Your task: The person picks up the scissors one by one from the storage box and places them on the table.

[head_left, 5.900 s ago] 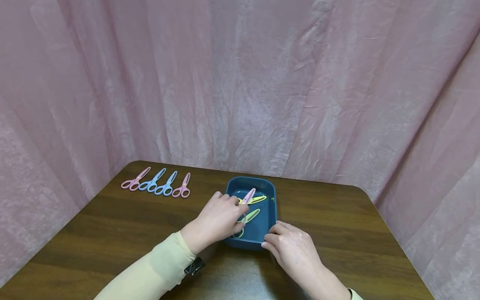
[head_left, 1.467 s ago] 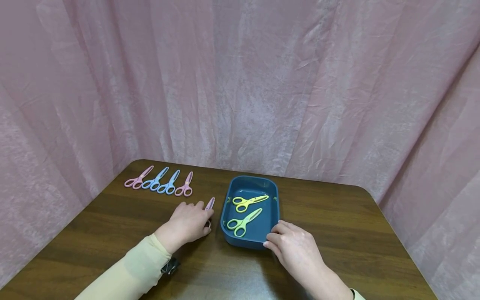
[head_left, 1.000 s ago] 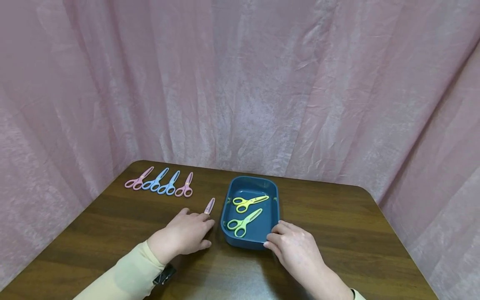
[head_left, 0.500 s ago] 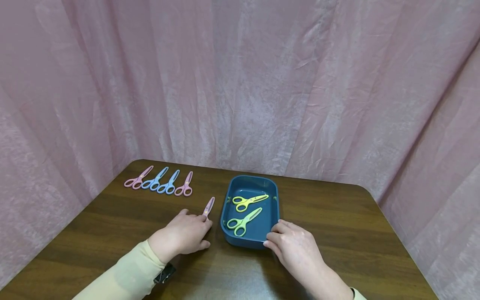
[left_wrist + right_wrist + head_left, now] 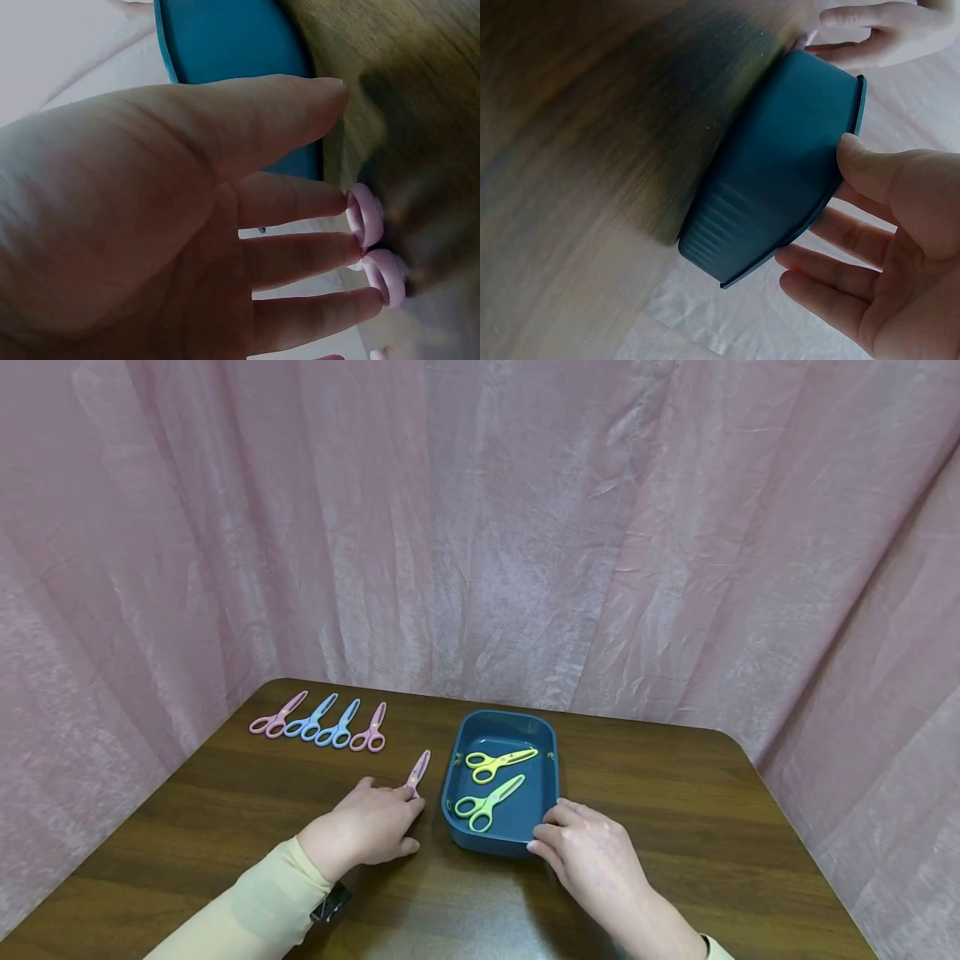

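Left of the dark blue box (image 5: 501,841), pink scissors (image 5: 420,770) lie on the table. My left hand (image 5: 367,827) is over their handles, palm down. In the left wrist view its straight fingertips (image 5: 330,199) touch the pink handle loops (image 5: 366,217), and the thumb stands apart. My right hand (image 5: 592,852) holds the box at its near right corner. The right wrist view shows that thumb on the outer wall (image 5: 780,150) and the fingers at the rim. Inside the box are yellow scissors (image 5: 497,765) and light green scissors (image 5: 487,803).
At the table's back left lies a row: pink scissors (image 5: 277,717), blue scissors (image 5: 311,720), more blue scissors (image 5: 337,727) and pink scissors (image 5: 369,731). Pink curtains (image 5: 510,527) hang behind the brown wooden table (image 5: 660,793).
The left hand has carried the pink scissors out of the box to the table and let go. Its fingers now touch the handles, and the scissors have shifted slightly. The right hand stays put.
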`<state>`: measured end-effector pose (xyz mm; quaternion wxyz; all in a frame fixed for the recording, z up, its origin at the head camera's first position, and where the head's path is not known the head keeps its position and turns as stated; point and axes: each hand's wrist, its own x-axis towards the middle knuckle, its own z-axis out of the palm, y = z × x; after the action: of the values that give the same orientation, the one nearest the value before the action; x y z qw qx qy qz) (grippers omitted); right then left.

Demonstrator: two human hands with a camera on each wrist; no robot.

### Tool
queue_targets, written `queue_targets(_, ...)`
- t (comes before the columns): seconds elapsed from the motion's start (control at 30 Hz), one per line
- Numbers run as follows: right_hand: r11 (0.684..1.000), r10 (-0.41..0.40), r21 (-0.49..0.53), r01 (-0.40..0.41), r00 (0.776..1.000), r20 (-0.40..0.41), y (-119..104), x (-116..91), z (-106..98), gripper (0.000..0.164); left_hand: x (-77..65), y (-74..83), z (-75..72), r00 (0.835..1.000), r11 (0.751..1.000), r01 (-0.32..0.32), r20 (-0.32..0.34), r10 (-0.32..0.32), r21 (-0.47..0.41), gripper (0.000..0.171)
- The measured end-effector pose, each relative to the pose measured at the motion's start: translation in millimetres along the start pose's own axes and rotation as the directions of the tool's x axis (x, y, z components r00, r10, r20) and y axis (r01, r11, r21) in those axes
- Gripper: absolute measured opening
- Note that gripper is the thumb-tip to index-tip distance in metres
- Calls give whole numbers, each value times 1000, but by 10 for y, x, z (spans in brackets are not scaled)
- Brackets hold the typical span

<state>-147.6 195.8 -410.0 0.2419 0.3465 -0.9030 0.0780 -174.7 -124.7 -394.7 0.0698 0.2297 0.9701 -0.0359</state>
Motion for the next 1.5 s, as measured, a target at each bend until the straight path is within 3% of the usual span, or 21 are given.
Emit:
queue_targets(0.43,1000,-20,-5,20,999,-31,2,-4,12,11,50,-60,35,997,999,-20,-73,22,28,57)
queue_targets(0.63,1000,-19,-3,18,999,-33,1,-9,6,11,111,-97,66,997,1000,-9,-71,10,13,58)
queue_targets(1.0,1000,-9,2,9,1000,-21,-4,-1,-7,10,281,-188,75,996,999,36,-77,-36,-4,52)
queue_targets(1.5,1000,-11,-1,11,1000,-21,1,2,-3,11,636,-277,108,990,991,127,-62,-129,-30,52)
